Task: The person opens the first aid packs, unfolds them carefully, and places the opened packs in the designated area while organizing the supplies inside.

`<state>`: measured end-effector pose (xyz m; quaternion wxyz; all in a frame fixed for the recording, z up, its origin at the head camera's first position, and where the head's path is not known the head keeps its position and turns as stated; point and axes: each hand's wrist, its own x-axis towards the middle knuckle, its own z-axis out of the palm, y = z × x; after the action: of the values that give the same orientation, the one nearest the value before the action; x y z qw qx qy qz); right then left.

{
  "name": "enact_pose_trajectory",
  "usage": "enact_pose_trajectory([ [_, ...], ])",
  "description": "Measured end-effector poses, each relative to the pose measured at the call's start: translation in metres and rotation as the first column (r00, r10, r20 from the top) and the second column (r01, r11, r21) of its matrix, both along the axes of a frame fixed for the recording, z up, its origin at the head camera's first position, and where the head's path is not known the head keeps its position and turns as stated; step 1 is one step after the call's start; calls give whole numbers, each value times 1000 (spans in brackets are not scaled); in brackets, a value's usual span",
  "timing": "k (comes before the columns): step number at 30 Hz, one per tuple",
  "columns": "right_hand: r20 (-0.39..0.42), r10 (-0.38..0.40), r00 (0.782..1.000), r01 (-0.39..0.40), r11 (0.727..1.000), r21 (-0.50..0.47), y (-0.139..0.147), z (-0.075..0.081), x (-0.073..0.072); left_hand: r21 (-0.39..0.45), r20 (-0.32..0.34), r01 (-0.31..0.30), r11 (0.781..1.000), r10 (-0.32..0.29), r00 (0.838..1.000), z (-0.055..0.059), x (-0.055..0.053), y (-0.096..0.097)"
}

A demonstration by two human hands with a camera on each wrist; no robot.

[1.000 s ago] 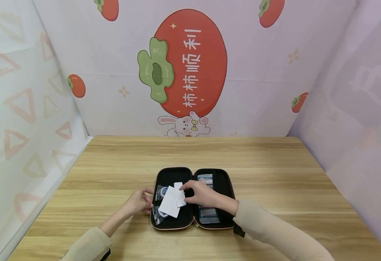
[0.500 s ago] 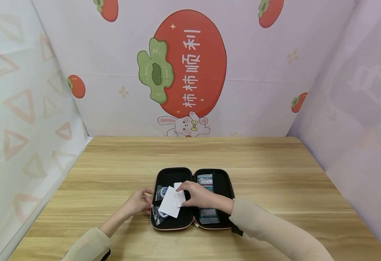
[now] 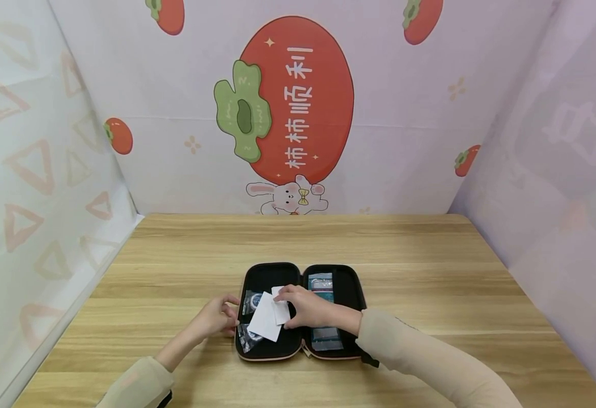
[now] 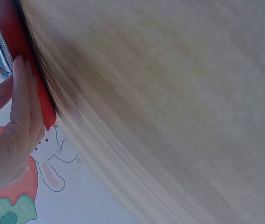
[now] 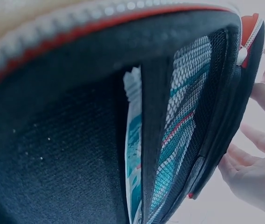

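Note:
An unzipped black-lined case (image 3: 298, 334) lies spread on the table, red on its outer side in the left wrist view. My left hand (image 3: 218, 317) touches its left side; in the left wrist view the fingers (image 4: 23, 98) lie straight along the red wall. Over the left half, my right hand (image 3: 305, 306) has its index finger and thumb apart, touching a narrow white card (image 3: 280, 313). Beneath that lies a wider white card (image 3: 264, 320). Two clear packets (image 3: 249, 338) with round blue-and-white items sit under the cards at the left.
Teal-and-clear packets (image 3: 327, 338) sit in the case's right half, behind mesh (image 5: 184, 107) in the right wrist view. A dark strap (image 3: 370, 359) sticks out at the lower right. A printed cloth wall (image 3: 405, 170) stands behind the wooden table (image 3: 175, 249).
My right hand has shifted slightly left and its thumb has moved down toward the narrow card's lower edge. Cards and left hand have stayed in place.

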<state>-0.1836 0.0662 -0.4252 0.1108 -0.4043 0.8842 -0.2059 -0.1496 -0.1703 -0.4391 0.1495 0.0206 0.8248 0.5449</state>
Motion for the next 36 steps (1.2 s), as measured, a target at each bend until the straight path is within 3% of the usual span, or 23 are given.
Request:
enact_pose_trajectory([
  [17, 13, -23, 1000, 23, 1000, -20, 5, 3, 4, -19, -2, -6, 1000, 5, 1000, 2, 1, 2],
  [25, -31, 0, 1000, -4, 991, -135, 5, 2, 2, -10, -2, 15, 1000, -15, 1000, 5, 4, 2],
  [36, -91, -128, 988, 97, 953, -286, 8, 7, 1, 6, 4, 6, 1000, -6, 1000, 5, 3, 1],
])
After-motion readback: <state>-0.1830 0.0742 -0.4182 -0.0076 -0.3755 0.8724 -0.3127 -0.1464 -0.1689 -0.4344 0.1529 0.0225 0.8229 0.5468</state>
